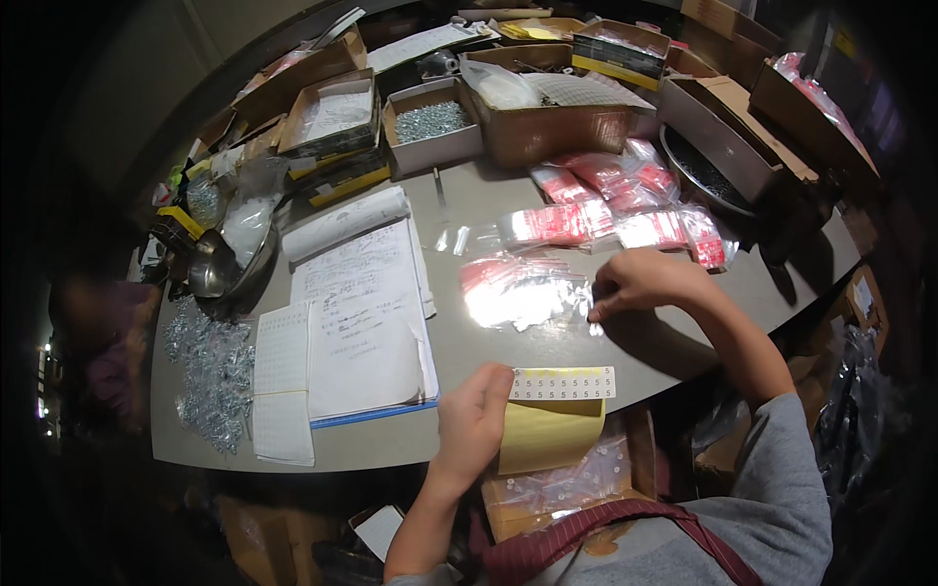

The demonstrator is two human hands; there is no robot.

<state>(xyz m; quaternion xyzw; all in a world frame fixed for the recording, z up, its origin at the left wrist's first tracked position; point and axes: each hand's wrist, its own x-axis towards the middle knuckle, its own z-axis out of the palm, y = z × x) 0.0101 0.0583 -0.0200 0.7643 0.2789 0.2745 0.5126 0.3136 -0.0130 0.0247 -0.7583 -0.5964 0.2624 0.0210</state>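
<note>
My left hand (475, 420) is closed on a sheet of stickers (562, 384), white with rows of small printed marks. Its yellow backing (552, 437) curls down below, over the table's front edge. My right hand (635, 283) is at the right edge of a fanned pile of small clear plastic bags (523, 293), which glare in the light. Its fingers are curled and pinched downward against the bag edges; what lies between the fingertips is hidden. Small white spots show just under them. Behind the pile lie bundles of red-printed plastic bags (557, 225).
An open notebook (362, 293) and a gridded sheet (283, 371) lie left, beside loose metal hardware (210, 376). Metal scoop (210, 264) and boxes, including one of small hardware (430, 122), line the back. A black-filled round pan (703, 171) stands right. An open carton (640, 454) holds bagged parts near my lap.
</note>
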